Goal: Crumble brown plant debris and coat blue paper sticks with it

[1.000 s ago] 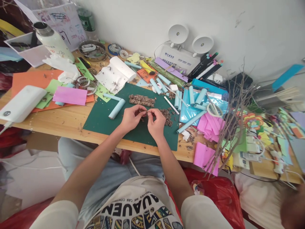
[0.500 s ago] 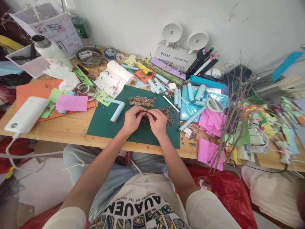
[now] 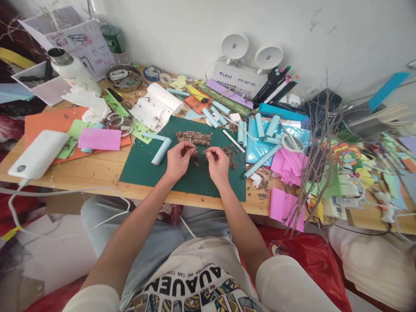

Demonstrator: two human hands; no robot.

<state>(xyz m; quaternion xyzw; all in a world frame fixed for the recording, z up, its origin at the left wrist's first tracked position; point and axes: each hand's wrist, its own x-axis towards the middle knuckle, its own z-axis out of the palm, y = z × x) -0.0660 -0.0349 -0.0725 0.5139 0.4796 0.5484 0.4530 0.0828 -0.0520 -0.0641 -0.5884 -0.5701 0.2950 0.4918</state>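
Over the green cutting mat (image 3: 146,167), my left hand (image 3: 179,161) and my right hand (image 3: 218,164) are a little apart, each closed in a pinch. A brown dry scrap (image 3: 205,152) shows at the right fingertips. In the left fingers is a similar brown scrap, mostly hidden. Behind the hands lie rolls covered in brown flakes (image 3: 194,138). A pile of loose brown flakes (image 3: 231,157) sits right of my right hand, partly covered by it. To the left of my left hand lies a light blue paper tube (image 3: 161,151).
More blue paper tubes (image 3: 260,125), scissors (image 3: 292,143) and pink paper (image 3: 286,206) lie right, beside dry twigs (image 3: 320,169). A white power bank (image 3: 38,154) with a cable and a bottle (image 3: 73,71) stand left. An emergency light (image 3: 240,80) is against the wall.
My hands were together at the fingertips and have moved apart, left hand leftward and right hand slightly rightward. Loose brown flakes now show between them. The view has shifted slightly.
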